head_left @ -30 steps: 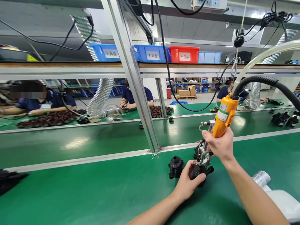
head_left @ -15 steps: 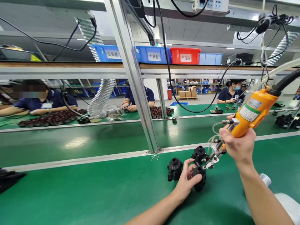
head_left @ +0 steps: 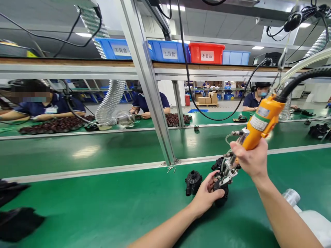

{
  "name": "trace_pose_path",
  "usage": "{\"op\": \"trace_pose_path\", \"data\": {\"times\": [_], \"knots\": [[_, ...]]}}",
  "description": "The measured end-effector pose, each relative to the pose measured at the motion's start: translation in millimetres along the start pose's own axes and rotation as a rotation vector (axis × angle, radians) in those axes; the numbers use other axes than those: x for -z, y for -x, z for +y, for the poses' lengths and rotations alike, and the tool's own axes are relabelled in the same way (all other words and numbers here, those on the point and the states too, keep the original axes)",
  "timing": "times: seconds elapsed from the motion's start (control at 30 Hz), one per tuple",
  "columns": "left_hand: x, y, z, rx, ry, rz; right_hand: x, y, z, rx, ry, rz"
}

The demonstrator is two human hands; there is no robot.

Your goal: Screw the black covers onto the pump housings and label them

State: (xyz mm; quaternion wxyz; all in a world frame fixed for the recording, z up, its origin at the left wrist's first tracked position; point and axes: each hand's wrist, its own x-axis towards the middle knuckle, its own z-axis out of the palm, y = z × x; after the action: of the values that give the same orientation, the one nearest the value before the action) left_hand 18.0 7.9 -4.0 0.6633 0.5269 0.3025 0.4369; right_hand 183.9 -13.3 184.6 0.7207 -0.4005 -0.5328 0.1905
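My right hand (head_left: 252,158) is wrapped round an orange electric screwdriver (head_left: 261,120) that hangs from above and leans down to the left. Its metal tip reaches the top of a black pump housing (head_left: 221,196); whether it sits on a screw I cannot tell. Thumb and fingers of my left hand (head_left: 207,194) grip that housing from its left side. Just behind stands a second black pump housing (head_left: 217,163), partly hidden by the screwdriver's head. A third black housing (head_left: 193,182) with a side spout stands upright left of my fingers.
A few loose screws (head_left: 170,169) lie by the foot of the metal post (head_left: 152,89). Blue bins (head_left: 168,51) and a red bin (head_left: 206,53) sit on the shelf. Across the belt, co-workers sit beside heaps of dark red parts (head_left: 55,124). A white bottle (head_left: 314,224) lies at right.
The screwdriver and my right hand have moved left, bringing the tip over the held housing. My left hand keeps its grip. The camera view has shifted slightly.
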Motion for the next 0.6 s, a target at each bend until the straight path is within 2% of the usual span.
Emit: {"op": "trace_pose_path", "data": {"times": [0.27, 0.47, 0.6], "knots": [[6.3, -2, 8, 0.062, -0.099, 0.057, -22, 3, 12, -0.114, -0.113, -0.043], [4.6, -8, 20, 0.063, -0.168, 0.192, -25, -4, 29, -0.178, -0.22, -0.108], [3.1, 3, 22, 0.009, -0.245, 0.28, -27, -6, 34, -0.208, -0.279, -0.059]]}}
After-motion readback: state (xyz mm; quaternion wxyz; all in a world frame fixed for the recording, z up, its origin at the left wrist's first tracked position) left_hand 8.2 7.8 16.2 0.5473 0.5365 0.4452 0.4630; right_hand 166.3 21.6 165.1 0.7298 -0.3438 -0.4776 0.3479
